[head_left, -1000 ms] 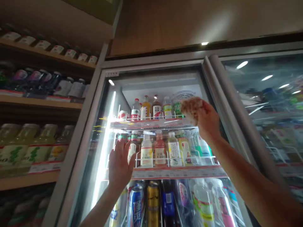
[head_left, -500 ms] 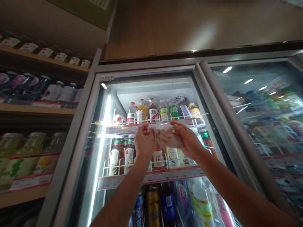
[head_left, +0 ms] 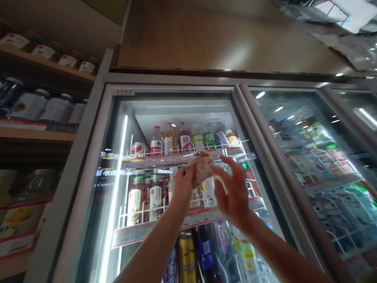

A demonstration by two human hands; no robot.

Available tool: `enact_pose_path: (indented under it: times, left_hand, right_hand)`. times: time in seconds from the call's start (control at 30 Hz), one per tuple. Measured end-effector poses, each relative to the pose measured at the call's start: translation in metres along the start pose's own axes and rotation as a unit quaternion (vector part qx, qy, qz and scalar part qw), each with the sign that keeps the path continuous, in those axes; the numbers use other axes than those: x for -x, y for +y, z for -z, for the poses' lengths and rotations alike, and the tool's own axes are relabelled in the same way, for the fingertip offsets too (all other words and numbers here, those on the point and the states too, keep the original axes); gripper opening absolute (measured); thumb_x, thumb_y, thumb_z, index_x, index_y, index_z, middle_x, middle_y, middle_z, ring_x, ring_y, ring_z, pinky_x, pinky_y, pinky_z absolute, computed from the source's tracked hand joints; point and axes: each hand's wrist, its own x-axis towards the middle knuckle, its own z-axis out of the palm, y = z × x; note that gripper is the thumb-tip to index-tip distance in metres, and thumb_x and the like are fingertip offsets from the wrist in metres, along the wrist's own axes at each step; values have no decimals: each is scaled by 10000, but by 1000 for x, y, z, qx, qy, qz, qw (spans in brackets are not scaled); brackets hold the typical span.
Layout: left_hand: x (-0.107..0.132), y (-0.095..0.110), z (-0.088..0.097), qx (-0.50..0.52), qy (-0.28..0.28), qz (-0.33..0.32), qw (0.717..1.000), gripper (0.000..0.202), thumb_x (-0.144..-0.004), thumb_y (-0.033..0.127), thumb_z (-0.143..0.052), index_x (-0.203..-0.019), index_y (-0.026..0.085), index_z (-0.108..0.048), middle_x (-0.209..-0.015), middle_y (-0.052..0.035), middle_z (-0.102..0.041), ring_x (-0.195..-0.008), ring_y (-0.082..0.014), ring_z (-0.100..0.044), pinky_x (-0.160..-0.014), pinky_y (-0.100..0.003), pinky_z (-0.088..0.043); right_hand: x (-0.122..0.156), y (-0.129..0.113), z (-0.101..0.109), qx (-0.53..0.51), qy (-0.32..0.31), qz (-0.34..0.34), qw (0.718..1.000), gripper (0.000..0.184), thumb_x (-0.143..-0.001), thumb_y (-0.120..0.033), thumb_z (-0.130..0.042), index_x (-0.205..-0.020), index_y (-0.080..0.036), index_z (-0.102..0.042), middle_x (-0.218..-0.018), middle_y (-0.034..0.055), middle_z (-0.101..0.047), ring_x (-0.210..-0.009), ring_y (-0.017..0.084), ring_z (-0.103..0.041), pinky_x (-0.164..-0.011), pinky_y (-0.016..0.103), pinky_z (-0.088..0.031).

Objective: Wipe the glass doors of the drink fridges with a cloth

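My left hand [head_left: 183,182] is closed on one side of a crumpled pale cloth [head_left: 204,168] with brownish patches, blurred by motion. Raised at its right is my right hand [head_left: 233,188], fingers apart and curved. One fingertip is close to the cloth's right edge; whether it touches I cannot tell. Both hands are in front of a glass-doored drinks fridge [head_left: 109,129]. Behind them, bottles such as a white-labelled one [head_left: 155,202] stand on the middle shelf, partly hidden by my hands and forearms.
A top fridge shelf [head_left: 173,157] carries several bottles and a can. On the left, wooden shelves [head_left: 38,135] hold jars and bottles. More glass fridge doors [head_left: 306,157] continue to the right. Wood panelling [head_left: 188,43] runs above, with clear plastic [head_left: 347,49] at upper right.
The cloth was stretched between both hands; now it is bunched at my left hand. My right hand has let go and opened its fingers. The view has shifted right.
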Motion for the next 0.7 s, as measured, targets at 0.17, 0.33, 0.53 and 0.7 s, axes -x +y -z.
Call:
enact_pose_path:
  times: [0.17,0.33,0.53,0.7]
  left_hand:
    - [4,-6,-34,-16,-85,-5,996,243,-665,404,-559,-707,165,-576,-686,-5,-591,-644,-112,-566,-617,-247,-480]
    - [1,-12,-15,-111,-60,-67,990,292,-611,245,-604,-900,208,-609,-959,-31,-622,-888,-164,-570,-834,-340,-467]
    - [6,-6,73,-482,67,-353,799,377,-801,337,-454,-1138,183,-524,-1212,-103,-556,-1156,-232,-488,-1000,-445,-372]
    - [4,-3,125,-670,125,-367,634,535,-884,452,-316,-1317,152,-410,-1454,-156,-320,-1371,-315,-223,-1082,-555,-194]
  right_hand:
    - [20,9,2,15,-74,-100,992,492,-884,-309,-389,-1367,-217,-366,-1324,111,-495,-1206,243,-484,-972,470,-437]
    - [-23,71,33,189,-59,-22,980,478,-878,-223,-342,-1351,-252,-408,-1381,62,-442,-1289,248,-386,-1037,476,-367]
    - [-33,100,9,361,-150,8,920,540,-880,-322,-394,-1381,-123,-355,-1485,155,-240,-1373,354,-172,-1038,560,-300]
    - [-33,96,-2,362,-199,91,906,476,-917,-369,-325,-1371,-236,-376,-1483,92,-272,-1353,315,-245,-1030,571,-288]
